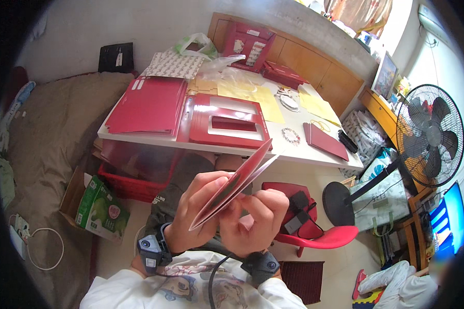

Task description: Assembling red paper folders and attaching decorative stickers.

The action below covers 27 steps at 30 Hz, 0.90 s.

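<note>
A red folded card (252,163) with a pale inner side is held up in front of my chest, tilted and seen nearly edge-on. My left hand (203,198) grips its left side, with the fingers wrapped round the outer face. On the other side, my right hand (259,219) has its fingers curled at the lower part of the card, thumb and fingertips pressed against it. Beyond the card, a red flat box piece with cut-out windows (200,129) lies at the near edge of the white table (154,139). To its left is a stack of flat red sheets (148,105).
Yellow sheets (263,103), a beaded bracelet (291,135) and a dark red booklet (325,141) lie on the table. Right are a red chair (327,239) and a black fan (433,134). A green box (102,208) stands left. A person (404,286) sits low right.
</note>
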Motion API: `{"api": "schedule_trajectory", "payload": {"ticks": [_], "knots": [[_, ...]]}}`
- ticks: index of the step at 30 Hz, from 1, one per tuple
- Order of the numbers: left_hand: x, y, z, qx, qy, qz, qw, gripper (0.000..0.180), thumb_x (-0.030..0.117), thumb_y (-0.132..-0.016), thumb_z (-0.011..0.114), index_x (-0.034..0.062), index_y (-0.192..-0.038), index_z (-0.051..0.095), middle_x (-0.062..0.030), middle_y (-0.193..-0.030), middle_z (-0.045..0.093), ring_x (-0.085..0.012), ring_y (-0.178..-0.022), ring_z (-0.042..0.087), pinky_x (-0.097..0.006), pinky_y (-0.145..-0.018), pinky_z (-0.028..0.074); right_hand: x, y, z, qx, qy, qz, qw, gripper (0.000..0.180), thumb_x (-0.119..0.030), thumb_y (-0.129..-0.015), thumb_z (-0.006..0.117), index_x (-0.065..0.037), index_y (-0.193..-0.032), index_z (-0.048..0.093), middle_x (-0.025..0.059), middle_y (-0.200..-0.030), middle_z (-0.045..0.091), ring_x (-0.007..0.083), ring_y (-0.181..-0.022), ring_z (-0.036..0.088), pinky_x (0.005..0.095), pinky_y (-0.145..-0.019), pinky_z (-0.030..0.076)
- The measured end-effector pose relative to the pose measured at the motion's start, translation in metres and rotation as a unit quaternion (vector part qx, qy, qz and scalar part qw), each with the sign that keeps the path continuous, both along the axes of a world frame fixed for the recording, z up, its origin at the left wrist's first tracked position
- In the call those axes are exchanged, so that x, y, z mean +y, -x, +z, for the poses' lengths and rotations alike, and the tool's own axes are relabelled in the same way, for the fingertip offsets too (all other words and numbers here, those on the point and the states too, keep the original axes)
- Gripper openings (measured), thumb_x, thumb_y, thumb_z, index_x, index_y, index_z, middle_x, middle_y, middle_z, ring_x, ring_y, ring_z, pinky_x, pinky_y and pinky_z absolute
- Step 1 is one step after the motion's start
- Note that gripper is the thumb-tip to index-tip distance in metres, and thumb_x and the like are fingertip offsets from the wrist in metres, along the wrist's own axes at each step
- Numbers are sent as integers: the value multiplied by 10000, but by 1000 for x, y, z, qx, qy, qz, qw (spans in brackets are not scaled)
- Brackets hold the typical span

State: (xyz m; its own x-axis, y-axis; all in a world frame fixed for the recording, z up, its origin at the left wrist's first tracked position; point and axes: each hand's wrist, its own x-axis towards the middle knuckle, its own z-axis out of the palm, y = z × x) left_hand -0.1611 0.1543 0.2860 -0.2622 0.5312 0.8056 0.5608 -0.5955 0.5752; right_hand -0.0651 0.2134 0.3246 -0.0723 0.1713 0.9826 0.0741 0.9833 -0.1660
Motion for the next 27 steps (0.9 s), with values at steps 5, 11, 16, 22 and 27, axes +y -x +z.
{"api": "schedule_trajectory", "payload": {"ticks": [5,11,16,22,27], "knots": [[-5,-3,17,-25,51,-6,998,328,12,-808,549,-20,-1132,510,-196,-1070,534,-323,-925,579,-346,-744,485,0,-1,0,3,37,17,999,179,-116,-771,640,-55,-919,559,74,-842,512,201,-736,492,319,-657,406],[-5,-2,16,-33,49,4,998,329,10,-813,546,-22,-1138,503,-198,-1051,543,-323,-907,584,-350,-744,481,3,1,-1,0,37,9,999,192,-133,-779,639,-62,-927,541,68,-838,484,196,-741,480,315,-663,396],[-6,0,9,-20,21,8,1000,366,9,-820,557,-10,-1174,464,-207,-1054,542,-326,-904,585,-357,-738,486,4,1,2,5,56,-6,998,180,-142,-791,633,-66,-910,523,65,-822,454,191,-727,466,310,-643,382],[-6,2,10,14,16,26,999,379,12,-823,559,-21,-1181,438,-191,-1049,545,-294,-906,584,-333,-754,471,9,-1,3,6,41,-17,999,239,-72,-729,661,-66,-927,526,68,-822,472,214,-707,492,329,-622,414],[-11,-5,13,-114,-17,61,991,239,31,-858,533,-19,-1092,534,-136,-1033,572,-210,-918,552,-300,-817,415,28,-4,2,16,60,-58,996,211,-33,-717,629,-62,-880,498,89,-818,452,233,-716,472,334,-637,410]]}}
